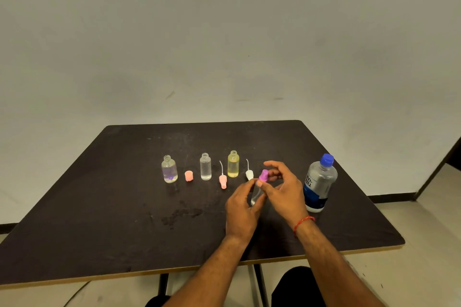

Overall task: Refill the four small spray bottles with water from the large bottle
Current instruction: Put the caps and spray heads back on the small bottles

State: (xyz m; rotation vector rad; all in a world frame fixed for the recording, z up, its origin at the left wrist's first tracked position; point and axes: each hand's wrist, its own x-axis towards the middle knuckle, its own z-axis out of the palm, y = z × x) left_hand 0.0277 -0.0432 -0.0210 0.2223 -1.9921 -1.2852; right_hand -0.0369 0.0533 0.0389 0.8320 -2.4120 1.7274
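Fingers of my left hand [243,203] pinch the small bottle [255,194] steady over the surface [124,219] so my right hand [282,187], pinching the purple cap [263,175], can twist it.

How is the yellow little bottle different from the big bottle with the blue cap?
The yellow bottle is small, open at the top and unlabelled; the big bottle is much larger, capped in blue, with a blue and white label. Both stand upright on the table, and neither is being held.
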